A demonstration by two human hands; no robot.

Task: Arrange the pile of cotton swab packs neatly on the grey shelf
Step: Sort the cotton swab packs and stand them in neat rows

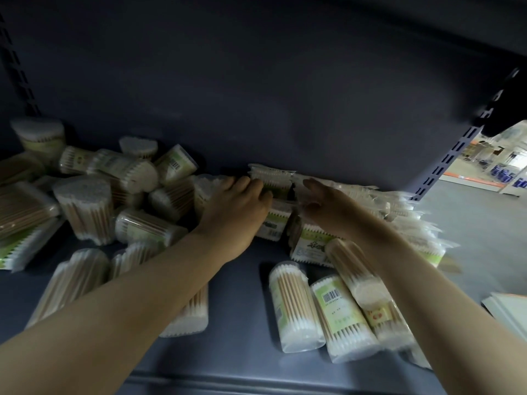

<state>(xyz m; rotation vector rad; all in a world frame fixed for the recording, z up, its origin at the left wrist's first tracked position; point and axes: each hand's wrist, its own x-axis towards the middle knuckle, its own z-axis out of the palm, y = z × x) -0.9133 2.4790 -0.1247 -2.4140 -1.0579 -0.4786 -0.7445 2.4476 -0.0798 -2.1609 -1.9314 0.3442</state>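
A loose pile of cotton swab packs [94, 201] lies jumbled on the left of the grey shelf [236, 295]. At the back right stands a row of flat bagged swab packs [399, 212]. My left hand [236, 206] reaches in with its fingers curled over the top of the leftmost bagged pack [269, 181]. My right hand [325, 206] rests with straight fingers on the neighbouring bags of the row. Three cylindrical packs [322, 309] lie on their sides near the front right.
The dark back panel [256, 109] closes the shelf behind the packs. Slotted uprights stand at the far left [17, 72] and right [445, 166]. Beyond the right upright a lit shop floor [484, 212] shows. A pale flat object [510, 309] sits at the right edge.
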